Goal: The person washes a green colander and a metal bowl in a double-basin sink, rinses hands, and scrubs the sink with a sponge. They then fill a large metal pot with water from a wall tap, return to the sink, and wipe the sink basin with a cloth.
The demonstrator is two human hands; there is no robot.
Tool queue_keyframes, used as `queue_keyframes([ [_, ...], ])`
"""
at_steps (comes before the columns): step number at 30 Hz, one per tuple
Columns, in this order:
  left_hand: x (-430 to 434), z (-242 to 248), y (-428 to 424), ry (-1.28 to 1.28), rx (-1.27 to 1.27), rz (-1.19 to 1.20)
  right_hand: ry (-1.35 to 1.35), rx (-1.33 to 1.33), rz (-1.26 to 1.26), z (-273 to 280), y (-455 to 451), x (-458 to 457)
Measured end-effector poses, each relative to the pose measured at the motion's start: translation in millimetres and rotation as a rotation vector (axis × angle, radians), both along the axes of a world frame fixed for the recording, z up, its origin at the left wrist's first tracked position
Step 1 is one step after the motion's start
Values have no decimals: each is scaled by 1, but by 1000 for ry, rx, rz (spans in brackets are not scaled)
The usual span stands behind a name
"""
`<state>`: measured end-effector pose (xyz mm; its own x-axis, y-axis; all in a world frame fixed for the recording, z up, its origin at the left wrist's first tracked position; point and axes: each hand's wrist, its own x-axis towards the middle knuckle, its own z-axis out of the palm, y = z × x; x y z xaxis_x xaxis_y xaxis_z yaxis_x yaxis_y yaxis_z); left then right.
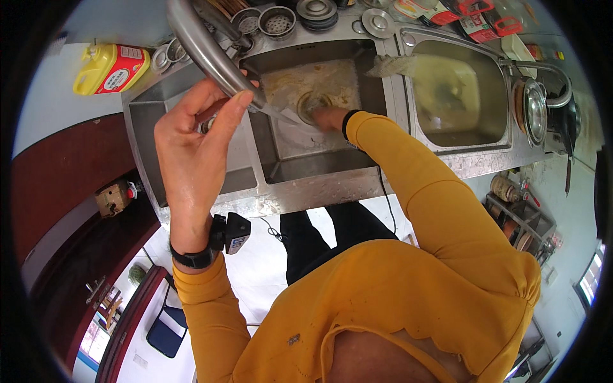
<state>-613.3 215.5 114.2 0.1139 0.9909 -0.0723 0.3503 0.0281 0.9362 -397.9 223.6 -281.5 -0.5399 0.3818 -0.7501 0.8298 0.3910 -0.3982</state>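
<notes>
My left hand [198,127] grips the end of a metal faucet spout [218,60] between thumb and fingers. Water runs from it into the middle basin of a stainless steel sink [313,174]. Down in that basin, my right hand [330,118] is at the drain opening [313,103], its fingers blurred and partly hidden; whether they hold anything does not show. Yellowish residue lies on the basin floor around the drain. A wet mesh cloth [392,65] hangs over the divider to the right.
The right basin [495,129] holds cloudy water. A yellow detergent jug [112,69] stands at the back left. Metal strainers [277,23], lids [378,23] and red-handled bottles [479,26] line the back ledge. A second faucet [550,67] arches at the right, near a metal lid [535,112].
</notes>
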Motion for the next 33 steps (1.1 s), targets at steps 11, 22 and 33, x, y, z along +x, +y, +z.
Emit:
queue_keyframes([
  [11,3,3,-2,-29,11,30,74,249,-52,10,-4,13],
  [22,2,-2,-4,-35,39,48,74,203,-102,1,-20,9],
  [33,-3,-4,-4,-7,36,-18,71,401,11,7,-9,3],
])
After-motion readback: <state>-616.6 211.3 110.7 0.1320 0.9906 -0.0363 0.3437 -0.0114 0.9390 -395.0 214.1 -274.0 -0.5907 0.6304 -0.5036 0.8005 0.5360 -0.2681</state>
